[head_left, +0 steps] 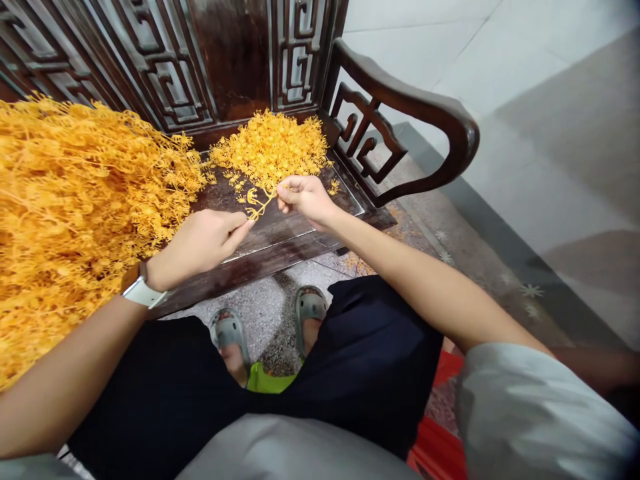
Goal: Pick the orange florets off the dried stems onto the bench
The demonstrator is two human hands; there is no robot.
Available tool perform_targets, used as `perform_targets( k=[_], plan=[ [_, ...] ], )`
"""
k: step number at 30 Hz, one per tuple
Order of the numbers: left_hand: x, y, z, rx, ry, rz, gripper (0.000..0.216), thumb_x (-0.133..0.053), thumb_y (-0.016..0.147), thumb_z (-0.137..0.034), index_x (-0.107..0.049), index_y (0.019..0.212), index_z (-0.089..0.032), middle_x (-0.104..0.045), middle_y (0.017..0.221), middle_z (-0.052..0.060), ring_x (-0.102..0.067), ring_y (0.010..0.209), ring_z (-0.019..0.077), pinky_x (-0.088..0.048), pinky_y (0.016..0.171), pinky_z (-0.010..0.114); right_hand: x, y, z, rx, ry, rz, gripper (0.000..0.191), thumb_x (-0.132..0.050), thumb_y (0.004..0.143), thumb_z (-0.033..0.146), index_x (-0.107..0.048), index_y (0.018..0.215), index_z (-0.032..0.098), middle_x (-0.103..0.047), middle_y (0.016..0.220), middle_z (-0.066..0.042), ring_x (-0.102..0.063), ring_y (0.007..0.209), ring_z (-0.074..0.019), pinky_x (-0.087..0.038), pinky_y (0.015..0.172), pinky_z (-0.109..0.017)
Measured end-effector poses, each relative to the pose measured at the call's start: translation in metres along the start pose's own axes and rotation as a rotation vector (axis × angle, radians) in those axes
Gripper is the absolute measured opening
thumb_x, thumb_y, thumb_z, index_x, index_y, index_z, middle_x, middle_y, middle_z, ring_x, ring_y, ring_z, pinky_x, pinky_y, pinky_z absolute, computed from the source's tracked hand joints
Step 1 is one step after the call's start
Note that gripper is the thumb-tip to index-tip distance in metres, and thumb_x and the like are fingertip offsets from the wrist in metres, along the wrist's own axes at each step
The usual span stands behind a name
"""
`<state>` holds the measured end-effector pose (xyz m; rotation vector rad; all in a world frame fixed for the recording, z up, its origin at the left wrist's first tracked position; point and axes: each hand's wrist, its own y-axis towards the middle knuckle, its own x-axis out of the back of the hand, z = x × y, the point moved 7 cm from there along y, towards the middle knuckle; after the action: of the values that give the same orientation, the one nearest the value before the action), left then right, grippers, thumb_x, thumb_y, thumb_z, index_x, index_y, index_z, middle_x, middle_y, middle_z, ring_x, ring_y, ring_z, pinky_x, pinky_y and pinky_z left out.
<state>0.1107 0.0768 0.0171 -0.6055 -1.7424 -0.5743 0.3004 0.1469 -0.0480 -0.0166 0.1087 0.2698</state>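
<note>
My right hand (pixel 305 197) pinches the top of a small orange plastic sprig (pixel 257 202) above the dark wooden bench seat (pixel 280 233). My left hand (pixel 205 241), with a white watch on the wrist, is curled with its fingertips closed on the sprig's lower end. Just behind the hands lies a small heap of separated orange pieces (pixel 273 148). A big mound of orange plastic branches (pixel 75 207) fills the bench's left side, close to my left forearm.
The carved wooden bench back (pixel 210 60) rises behind both piles, and a curved armrest (pixel 415 107) closes the right end. Speckled floor (pixel 267 313), my sandalled feet and a red stool edge (pixel 440 440) lie below. Pale tiled floor spreads to the right.
</note>
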Motion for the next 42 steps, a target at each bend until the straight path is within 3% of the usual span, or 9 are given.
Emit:
perform_targets(
  k=[5,10,29,31,35,36,38,41,42],
  plan=[
    [0.006,0.001,-0.002,0.029,0.024,-0.042,0.048,-0.039,0.112,-0.041,-0.062,0.077,-0.020,-0.066,0.071,0.005,-0.054,0.060,0.0176,-0.036,0.066,0.035,-0.006,0.002,0.001,-0.055,0.073,-0.130,0.022,-0.076,0.098,0.027,-0.067,0.079,0.018,-0.065,0.065,0.001,-0.057,0.056,-0.0086,-0.047,0.058,-0.022],
    [0.008,0.001,-0.004,0.042,0.047,-0.048,0.047,-0.038,0.112,-0.042,-0.061,0.075,-0.021,-0.065,0.069,0.005,-0.054,0.060,0.0184,-0.035,0.067,0.035,-0.012,-0.003,0.008,-0.065,0.091,-0.212,0.024,-0.065,0.101,0.018,-0.065,0.078,0.017,-0.064,0.064,0.001,-0.054,0.055,-0.0074,-0.045,0.057,-0.021],
    [0.011,0.001,-0.012,-0.016,0.080,-0.188,0.043,-0.045,0.108,-0.039,-0.051,0.070,-0.022,-0.058,0.062,0.004,-0.049,0.056,0.0183,-0.027,0.061,0.035,-0.019,0.001,0.016,0.002,0.071,-0.300,0.034,-0.061,0.101,0.010,-0.063,0.068,0.015,-0.063,0.057,0.003,-0.052,0.046,-0.0048,-0.040,0.050,-0.018],
    [0.011,-0.001,-0.018,-0.063,0.059,-0.191,0.043,-0.045,0.108,-0.038,-0.050,0.068,-0.022,-0.057,0.062,0.004,-0.049,0.055,0.0182,-0.026,0.061,0.035,-0.006,0.008,0.011,-0.029,0.081,-0.351,0.027,-0.058,0.100,0.008,-0.064,0.075,0.016,-0.064,0.059,0.004,-0.053,0.047,-0.0057,-0.040,0.050,-0.018],
    [0.013,-0.012,-0.035,-0.151,-0.035,-0.173,0.047,-0.043,0.109,-0.037,-0.045,0.065,-0.022,-0.052,0.059,0.003,-0.048,0.056,0.0171,-0.029,0.062,0.035,0.066,0.007,0.006,-0.055,0.016,-0.677,0.024,-0.049,0.101,0.005,-0.059,0.084,0.019,-0.055,0.057,0.007,-0.048,0.047,-0.0070,-0.037,0.050,-0.019],
    [0.014,-0.015,-0.034,-0.139,-0.041,-0.182,0.047,-0.042,0.109,-0.038,-0.045,0.065,-0.022,-0.052,0.059,0.002,-0.049,0.056,0.0170,-0.030,0.063,0.035,0.080,0.006,0.007,-0.037,-0.063,-0.669,0.023,-0.051,0.102,0.008,-0.059,0.083,0.019,-0.056,0.057,0.007,-0.048,0.048,-0.0071,-0.037,0.051,-0.020],
    [0.013,-0.019,-0.025,-0.093,-0.022,-0.197,0.046,-0.041,0.111,-0.039,-0.046,0.068,-0.022,-0.053,0.061,0.002,-0.049,0.057,0.0172,-0.031,0.064,0.035,0.089,0.007,0.003,-0.050,-0.264,-0.435,0.018,-0.061,0.100,0.014,-0.061,0.082,0.017,-0.059,0.059,0.005,-0.050,0.051,-0.0077,-0.039,0.053,-0.021],
    [0.003,-0.020,0.003,-0.027,0.047,-0.153,0.044,-0.042,0.111,-0.041,-0.050,0.072,-0.022,-0.058,0.064,0.004,-0.052,0.059,0.0185,-0.030,0.063,0.035,0.051,-0.009,-0.028,-0.248,-0.481,0.314,0.008,-0.076,0.091,0.021,-0.072,0.090,0.014,-0.069,0.068,0.000,-0.062,0.062,-0.0103,-0.047,0.061,-0.023],
    [-0.001,-0.019,0.013,-0.003,0.075,-0.129,0.044,-0.042,0.111,-0.042,-0.052,0.073,-0.022,-0.060,0.066,0.004,-0.053,0.059,0.0190,-0.029,0.063,0.035,0.034,-0.023,-0.037,-0.322,-0.514,0.571,0.013,-0.079,0.091,0.025,-0.075,0.095,0.013,-0.072,0.073,-0.001,-0.064,0.066,-0.0108,-0.049,0.063,-0.023]
  ],
)
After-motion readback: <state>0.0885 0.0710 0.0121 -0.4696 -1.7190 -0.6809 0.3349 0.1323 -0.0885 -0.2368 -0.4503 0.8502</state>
